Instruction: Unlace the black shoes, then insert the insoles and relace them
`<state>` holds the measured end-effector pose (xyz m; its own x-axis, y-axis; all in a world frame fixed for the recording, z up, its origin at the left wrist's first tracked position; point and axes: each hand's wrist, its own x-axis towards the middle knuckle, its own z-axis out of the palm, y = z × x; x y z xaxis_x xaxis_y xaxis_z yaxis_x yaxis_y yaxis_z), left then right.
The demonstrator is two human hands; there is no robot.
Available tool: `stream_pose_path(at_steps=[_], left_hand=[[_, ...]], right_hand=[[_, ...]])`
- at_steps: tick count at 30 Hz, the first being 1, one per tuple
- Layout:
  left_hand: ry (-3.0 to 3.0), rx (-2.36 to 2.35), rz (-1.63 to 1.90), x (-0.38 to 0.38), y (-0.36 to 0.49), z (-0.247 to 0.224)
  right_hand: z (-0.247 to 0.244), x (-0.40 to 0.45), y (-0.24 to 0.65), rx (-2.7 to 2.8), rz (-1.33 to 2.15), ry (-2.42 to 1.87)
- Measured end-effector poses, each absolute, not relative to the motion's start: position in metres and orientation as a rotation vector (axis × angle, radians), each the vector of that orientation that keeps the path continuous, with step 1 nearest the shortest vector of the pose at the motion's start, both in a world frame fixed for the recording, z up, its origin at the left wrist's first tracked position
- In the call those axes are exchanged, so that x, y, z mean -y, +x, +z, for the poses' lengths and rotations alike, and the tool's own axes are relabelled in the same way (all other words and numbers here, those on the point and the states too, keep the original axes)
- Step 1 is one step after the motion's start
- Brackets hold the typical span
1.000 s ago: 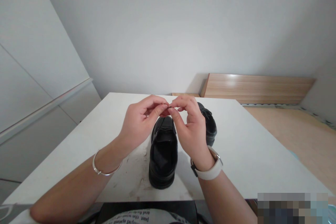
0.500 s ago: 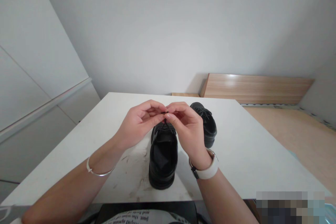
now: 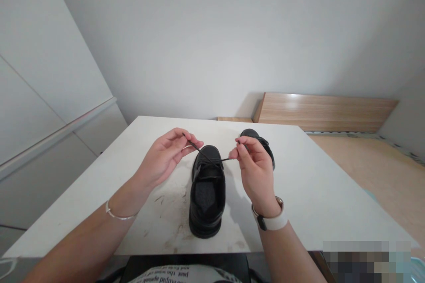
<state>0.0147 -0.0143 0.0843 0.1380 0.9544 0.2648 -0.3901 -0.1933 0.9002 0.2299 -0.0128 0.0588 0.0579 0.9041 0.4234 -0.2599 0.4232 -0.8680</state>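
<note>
A black shoe (image 3: 206, 199) stands on the white table (image 3: 139, 230), toe pointing away from me. My left hand (image 3: 166, 155), at its upper left, pinches one end of the black shoelace (image 3: 196, 147). My right hand (image 3: 254, 163), to the right of the toe, pinches the other end of the lace. Both lace ends run apart from the front of the shoe, stretched between it and my fingers. A second black shoe (image 3: 251, 133) sits farther back on the right, partly hidden behind my right hand.
Brown smudges and crumbs (image 3: 175, 243) lie on the table around the near shoe. Beyond the table's right edge is a bed with a wooden headboard (image 3: 325, 110). White panels (image 3: 49, 75) stand at the left.
My hands, which were together above the shoe's toe, have moved apart to left and right, drawing the lace ends outward. The shoe's toe now shows.
</note>
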Motion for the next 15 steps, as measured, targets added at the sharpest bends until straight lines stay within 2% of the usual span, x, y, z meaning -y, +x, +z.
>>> stream_pose_path(at_steps=[8,11,15], left_hand=[[1.025,-0.830,1.590,0.006,-0.024,0.052],[1.353,-1.031,1.490,0.016,-0.027,0.050],[1.973,-1.212,1.167,0.032,-0.021,0.054]], right_hand=[[0.033,0.011,0.262,1.070,0.835,-0.800],[0.027,0.016,0.270,1.185,0.771,-0.895],[0.029,0.027,0.272,1.604,0.619,-0.940]])
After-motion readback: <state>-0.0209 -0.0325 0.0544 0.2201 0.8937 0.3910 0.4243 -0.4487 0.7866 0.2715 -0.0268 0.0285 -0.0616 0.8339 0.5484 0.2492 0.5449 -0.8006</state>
